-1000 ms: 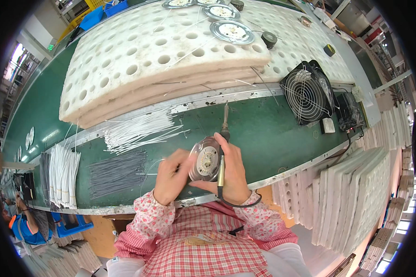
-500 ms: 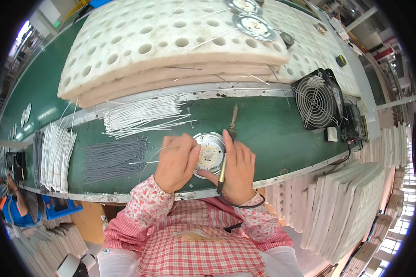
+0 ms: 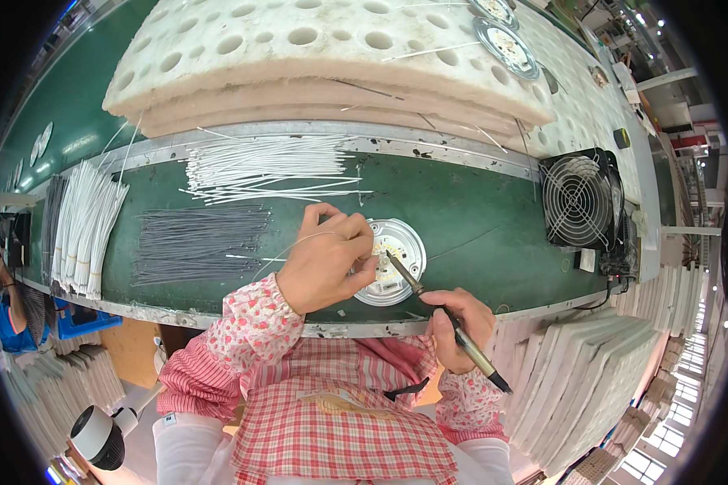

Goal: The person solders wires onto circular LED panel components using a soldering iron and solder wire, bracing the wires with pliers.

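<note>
A round white lamp disc [image 3: 400,250] lies on the green bench [image 3: 469,218] in front of me. My left hand [image 3: 328,259] rests on its left side, fingers pinching a thin wire against it. My right hand [image 3: 459,323] grips a soldering iron [image 3: 441,311] like a pen, its tip touching the middle of the disc. Loose white wires [image 3: 275,170] and dark grey wires [image 3: 198,242] lie in bundles to the left of the disc.
Stacked white foam trays with round holes [image 3: 315,56] fill the far side, with two more round discs [image 3: 505,44] on them. A black fan [image 3: 578,198] stands at the right. More white wire bundles [image 3: 85,222] lie far left. White foam sheets [image 3: 590,388] stack at lower right.
My right hand has drawn back toward my body, so the soldering iron now slants in from the lower right. My left hand has shifted onto the disc with a thin wire.
</note>
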### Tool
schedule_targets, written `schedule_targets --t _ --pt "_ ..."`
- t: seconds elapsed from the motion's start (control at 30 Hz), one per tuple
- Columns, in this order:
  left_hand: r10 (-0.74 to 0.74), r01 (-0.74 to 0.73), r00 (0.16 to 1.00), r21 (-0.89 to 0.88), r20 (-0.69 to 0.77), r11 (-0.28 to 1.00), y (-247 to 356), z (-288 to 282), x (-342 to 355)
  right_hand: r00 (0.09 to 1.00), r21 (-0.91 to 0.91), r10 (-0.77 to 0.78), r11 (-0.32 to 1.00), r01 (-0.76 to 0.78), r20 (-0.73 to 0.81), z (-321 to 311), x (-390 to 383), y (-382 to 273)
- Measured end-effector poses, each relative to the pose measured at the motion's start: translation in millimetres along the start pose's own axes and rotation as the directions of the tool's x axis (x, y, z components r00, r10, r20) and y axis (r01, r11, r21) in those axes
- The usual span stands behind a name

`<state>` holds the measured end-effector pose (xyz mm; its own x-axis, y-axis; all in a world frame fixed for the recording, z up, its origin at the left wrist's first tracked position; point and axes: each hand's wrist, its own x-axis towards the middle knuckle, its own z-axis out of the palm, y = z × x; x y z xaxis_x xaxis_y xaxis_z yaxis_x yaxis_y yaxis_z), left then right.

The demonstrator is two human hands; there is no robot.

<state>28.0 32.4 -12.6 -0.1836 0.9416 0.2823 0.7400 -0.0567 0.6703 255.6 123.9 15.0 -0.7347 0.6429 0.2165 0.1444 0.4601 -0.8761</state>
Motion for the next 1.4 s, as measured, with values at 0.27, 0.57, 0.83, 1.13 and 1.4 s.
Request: schedule_targets --t 0.27,0.57,0.83,1.13,1.4 --pt "0.047 -0.048 0.999 0.051 0.012 0.998 0.7 2.7 0.8 0.993 -0.137 -0.106 0.984 0.112 0.049 -1.4 8.3 -2.6" --pt "0.064 -0.066 0.998 0.13 0.019 0.989 2.0 9.9 2.6 0.996 -0.066 -0.037 0.997 0.042 0.085 -4.7 8.9 2.2" --pt "0.209 -0.22 0.975 0.231 0.072 0.948 -5.5 -10.6 -19.4 0.956 0.245 0.291 0.925 -0.292 0.041 -2.9 -7.0 14.4" --pt "0.24 -0.317 0.942 0.392 0.233 0.864 -1.7 -11.7 -28.5 0.93 0.313 0.368 0.885 -0.345 -0.017 6.0 -12.8 2.4" --pt "0.233 -0.36 0.925 0.49 0.301 0.794 5.9 -14.7 -29.0 0.975 -0.029 0.22 0.975 -0.221 -0.018 9.7 -13.5 3.0"
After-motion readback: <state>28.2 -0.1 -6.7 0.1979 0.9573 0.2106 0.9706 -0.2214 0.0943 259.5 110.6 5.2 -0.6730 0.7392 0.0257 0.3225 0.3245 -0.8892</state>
